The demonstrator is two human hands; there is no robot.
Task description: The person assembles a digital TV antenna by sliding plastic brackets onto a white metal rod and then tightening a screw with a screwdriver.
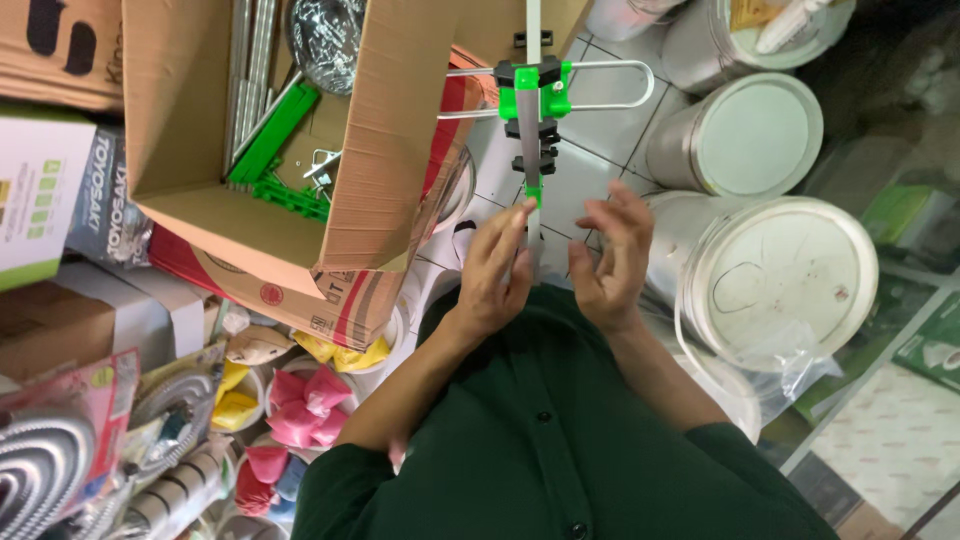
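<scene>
My left hand [497,265] grips the near end of a slim metal rod [533,30] that runs away from me up the view. On the rod sits a green and black plastic bracket [534,95] carrying a silver wire loop [610,85] that sticks out to the right. My right hand [610,255] hovers just right of the rod's near end, fingers spread and curled, holding nothing. Both forearms come out of my dark green buttoned shirt.
An open cardboard box [385,150] at left holds metal rods and green plastic parts [272,135]. Large white-lidded metal pails [775,275] stand at right on a tiled floor. Bags of pink and yellow goods [300,405] and stacked cartons crowd the lower left.
</scene>
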